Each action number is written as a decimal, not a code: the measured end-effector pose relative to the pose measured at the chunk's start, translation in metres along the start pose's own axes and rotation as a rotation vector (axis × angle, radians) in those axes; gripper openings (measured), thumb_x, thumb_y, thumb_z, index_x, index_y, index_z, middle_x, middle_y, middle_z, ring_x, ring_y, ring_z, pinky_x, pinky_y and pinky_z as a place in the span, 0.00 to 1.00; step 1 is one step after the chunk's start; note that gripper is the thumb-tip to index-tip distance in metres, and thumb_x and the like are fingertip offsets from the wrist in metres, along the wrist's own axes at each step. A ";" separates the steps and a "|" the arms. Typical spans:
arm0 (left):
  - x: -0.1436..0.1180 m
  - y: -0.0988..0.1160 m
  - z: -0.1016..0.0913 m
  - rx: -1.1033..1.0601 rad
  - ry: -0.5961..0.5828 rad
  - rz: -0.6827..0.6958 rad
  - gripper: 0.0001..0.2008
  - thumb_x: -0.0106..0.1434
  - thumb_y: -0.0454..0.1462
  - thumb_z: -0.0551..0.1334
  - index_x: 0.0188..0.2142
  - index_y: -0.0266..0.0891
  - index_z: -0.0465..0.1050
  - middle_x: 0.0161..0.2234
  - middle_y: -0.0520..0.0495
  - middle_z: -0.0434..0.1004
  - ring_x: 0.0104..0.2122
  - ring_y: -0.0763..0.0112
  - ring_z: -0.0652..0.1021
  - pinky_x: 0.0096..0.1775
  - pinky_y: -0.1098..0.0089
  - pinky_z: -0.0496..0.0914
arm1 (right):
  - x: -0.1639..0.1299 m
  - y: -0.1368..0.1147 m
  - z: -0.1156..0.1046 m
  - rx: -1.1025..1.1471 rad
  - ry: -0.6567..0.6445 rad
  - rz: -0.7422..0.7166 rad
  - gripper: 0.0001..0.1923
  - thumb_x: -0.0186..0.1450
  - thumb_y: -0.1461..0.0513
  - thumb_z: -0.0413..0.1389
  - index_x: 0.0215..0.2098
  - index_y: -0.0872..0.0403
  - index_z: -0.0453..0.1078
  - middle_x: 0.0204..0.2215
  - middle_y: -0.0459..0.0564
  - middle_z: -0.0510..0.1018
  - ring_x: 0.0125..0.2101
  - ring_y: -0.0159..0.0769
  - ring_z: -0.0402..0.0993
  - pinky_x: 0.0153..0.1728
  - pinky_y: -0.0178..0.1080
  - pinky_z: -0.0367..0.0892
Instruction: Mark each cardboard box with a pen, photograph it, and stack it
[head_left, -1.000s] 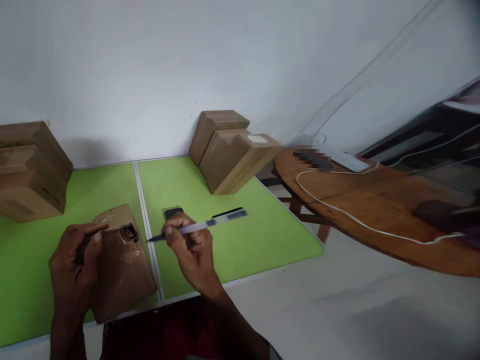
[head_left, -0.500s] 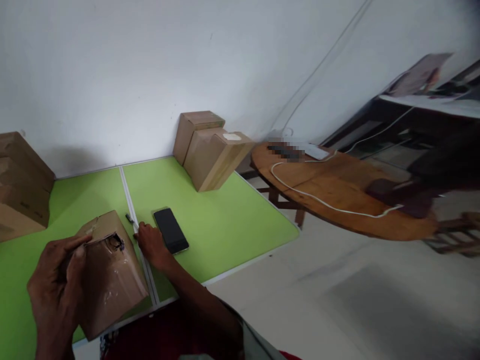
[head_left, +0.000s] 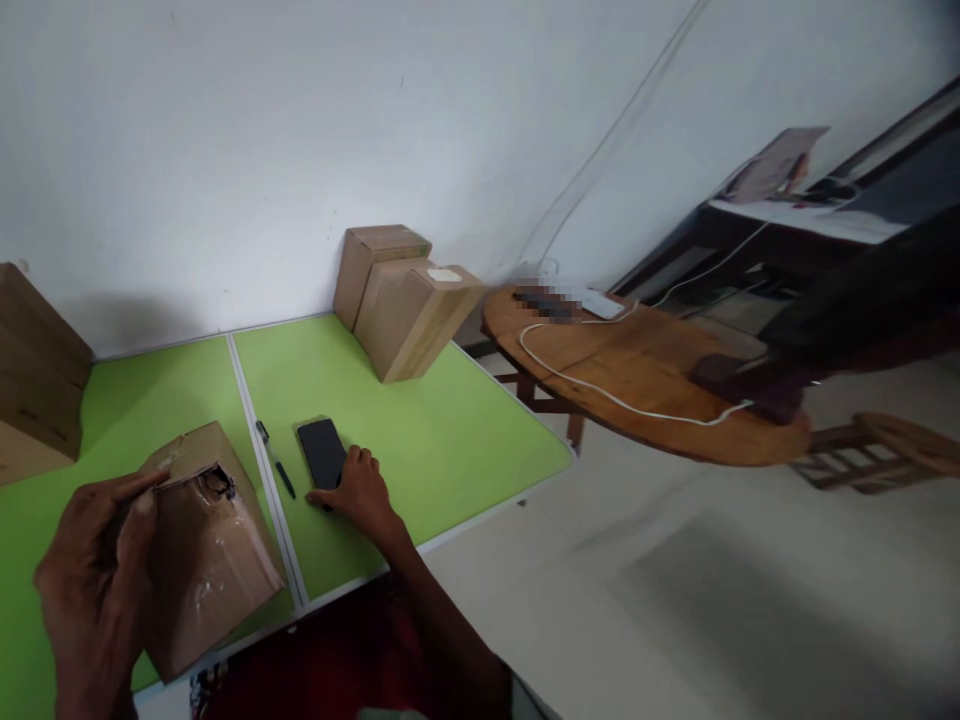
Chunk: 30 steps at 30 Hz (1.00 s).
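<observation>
A brown cardboard box [head_left: 206,560] with a torn hole in its upper edge and shiny tape on its side rests tilted at the table's front. My left hand [head_left: 101,570] grips its left upper edge, thumb and fingers closed on it. On the green table, my right hand [head_left: 356,495] spans the lower end of a black smartphone [head_left: 321,450], thumb at one side and fingers at the other. The phone lies flat, screen up. Between box and phone lies a dark pen [head_left: 277,462], touched by neither hand.
Two cardboard boxes [head_left: 409,310] stand against the wall at the green table's [head_left: 465,430] back right. More boxes [head_left: 37,370] are at the left. To the right stands an oval wooden table [head_left: 622,370] with a white cable [head_left: 600,387], beside a wooden stool [head_left: 900,440].
My right hand has let go of the pen, which now lies on the table, and has moved right onto the phone. My left hand keeps its hold on the box. The view has shifted slightly right.
</observation>
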<state>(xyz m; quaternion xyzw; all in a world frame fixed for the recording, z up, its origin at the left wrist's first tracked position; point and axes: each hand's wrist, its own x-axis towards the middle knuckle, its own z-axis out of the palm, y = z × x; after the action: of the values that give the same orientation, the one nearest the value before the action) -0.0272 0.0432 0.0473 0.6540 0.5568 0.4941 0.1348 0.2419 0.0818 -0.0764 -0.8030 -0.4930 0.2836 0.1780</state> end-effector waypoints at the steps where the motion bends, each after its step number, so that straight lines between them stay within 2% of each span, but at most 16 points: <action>1: 0.000 -0.001 0.000 -0.003 0.002 0.011 0.11 0.77 0.48 0.64 0.49 0.52 0.85 0.48 0.52 0.84 0.51 0.58 0.81 0.56 0.54 0.73 | 0.002 0.002 0.000 0.038 -0.016 0.004 0.41 0.53 0.58 0.80 0.59 0.60 0.70 0.62 0.75 0.76 0.63 0.68 0.75 0.63 0.57 0.71; 3: 0.000 -0.004 0.001 -0.009 0.022 0.035 0.11 0.76 0.47 0.65 0.48 0.50 0.85 0.47 0.51 0.84 0.49 0.60 0.82 0.53 0.56 0.73 | 0.003 0.008 -0.002 0.130 -0.061 0.003 0.35 0.56 0.59 0.78 0.56 0.58 0.71 0.57 0.71 0.81 0.59 0.64 0.80 0.60 0.56 0.73; 6: -0.001 -0.008 0.002 -0.005 0.045 0.046 0.11 0.76 0.47 0.65 0.48 0.48 0.85 0.47 0.50 0.84 0.49 0.62 0.82 0.53 0.58 0.73 | -0.004 0.020 -0.006 0.291 -0.145 -0.031 0.20 0.63 0.60 0.70 0.50 0.56 0.72 0.49 0.63 0.86 0.51 0.56 0.85 0.54 0.51 0.77; 8: -0.001 -0.008 0.002 -0.011 0.034 0.034 0.11 0.77 0.46 0.65 0.49 0.49 0.85 0.47 0.50 0.84 0.49 0.62 0.82 0.55 0.59 0.73 | -0.015 0.029 -0.011 0.399 -0.199 -0.065 0.16 0.67 0.60 0.65 0.51 0.56 0.72 0.48 0.59 0.86 0.49 0.51 0.86 0.51 0.48 0.80; 10: 0.000 -0.008 0.002 -0.015 0.015 0.016 0.10 0.78 0.46 0.64 0.49 0.52 0.85 0.48 0.51 0.84 0.50 0.63 0.82 0.55 0.60 0.73 | -0.030 0.034 -0.020 0.649 -0.287 -0.093 0.20 0.68 0.57 0.64 0.56 0.55 0.70 0.46 0.56 0.87 0.46 0.49 0.88 0.46 0.48 0.82; 12: 0.000 -0.007 0.002 -0.011 0.023 0.010 0.10 0.78 0.47 0.64 0.48 0.51 0.85 0.47 0.51 0.84 0.49 0.62 0.82 0.55 0.60 0.73 | -0.049 0.034 -0.034 1.006 -0.406 -0.127 0.29 0.68 0.50 0.68 0.60 0.53 0.69 0.46 0.55 0.86 0.42 0.48 0.89 0.43 0.49 0.84; 14: 0.001 -0.006 0.002 0.003 0.039 0.020 0.11 0.76 0.48 0.65 0.46 0.48 0.85 0.46 0.50 0.84 0.48 0.61 0.82 0.53 0.59 0.74 | -0.067 0.026 -0.050 1.287 -0.522 -0.177 0.36 0.65 0.45 0.73 0.62 0.51 0.68 0.48 0.55 0.86 0.40 0.47 0.89 0.41 0.48 0.84; 15: 0.001 -0.005 0.002 0.010 0.048 0.021 0.12 0.76 0.48 0.65 0.45 0.47 0.85 0.46 0.49 0.84 0.48 0.61 0.82 0.53 0.58 0.74 | -0.076 0.019 -0.058 1.350 -0.575 -0.213 0.37 0.64 0.45 0.75 0.62 0.49 0.69 0.48 0.55 0.87 0.39 0.46 0.89 0.40 0.47 0.84; 17: 0.001 -0.005 0.002 0.022 0.048 0.007 0.12 0.75 0.49 0.66 0.45 0.47 0.85 0.46 0.49 0.85 0.48 0.60 0.82 0.53 0.58 0.74 | -0.092 0.004 -0.069 1.403 -0.677 -0.281 0.37 0.65 0.43 0.75 0.63 0.47 0.70 0.46 0.54 0.88 0.39 0.46 0.90 0.39 0.47 0.84; 19: 0.002 -0.003 0.002 0.029 0.050 -0.023 0.12 0.76 0.48 0.65 0.47 0.48 0.86 0.47 0.49 0.85 0.49 0.60 0.82 0.53 0.58 0.73 | -0.103 -0.011 -0.070 1.414 -0.728 -0.344 0.37 0.65 0.40 0.74 0.64 0.46 0.71 0.45 0.54 0.88 0.41 0.48 0.90 0.39 0.48 0.85; 23: 0.001 0.000 0.001 0.021 0.038 -0.012 0.10 0.76 0.46 0.64 0.45 0.50 0.85 0.44 0.49 0.84 0.47 0.61 0.82 0.52 0.59 0.75 | -0.118 -0.032 -0.050 1.414 -0.679 -0.426 0.41 0.63 0.33 0.71 0.64 0.46 0.77 0.49 0.55 0.89 0.55 0.52 0.87 0.52 0.52 0.83; 26: -0.001 0.001 -0.001 0.010 0.043 0.019 0.09 0.75 0.46 0.65 0.43 0.48 0.84 0.42 0.50 0.84 0.44 0.62 0.83 0.49 0.60 0.76 | -0.126 -0.036 -0.031 1.452 -0.767 -0.363 0.40 0.68 0.31 0.64 0.66 0.46 0.78 0.55 0.57 0.88 0.62 0.52 0.83 0.62 0.55 0.77; 28: -0.002 0.000 -0.002 0.010 0.043 0.028 0.11 0.75 0.48 0.65 0.44 0.48 0.84 0.42 0.50 0.84 0.45 0.61 0.83 0.49 0.60 0.76 | -0.130 -0.036 -0.025 1.452 -0.801 -0.322 0.40 0.71 0.29 0.59 0.66 0.46 0.78 0.55 0.58 0.87 0.64 0.54 0.81 0.64 0.57 0.76; 30: -0.003 -0.001 -0.003 0.018 0.031 0.035 0.13 0.76 0.50 0.64 0.46 0.49 0.85 0.44 0.50 0.85 0.45 0.61 0.83 0.51 0.60 0.76 | -0.132 -0.036 -0.024 1.430 -0.769 -0.316 0.41 0.70 0.27 0.56 0.62 0.46 0.80 0.53 0.58 0.88 0.64 0.56 0.80 0.62 0.59 0.77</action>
<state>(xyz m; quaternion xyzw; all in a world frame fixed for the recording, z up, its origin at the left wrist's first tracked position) -0.0297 0.0403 0.0465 0.6570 0.5517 0.5015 0.1116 0.1858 -0.0205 -0.0003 -0.2641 -0.3272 0.7555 0.5024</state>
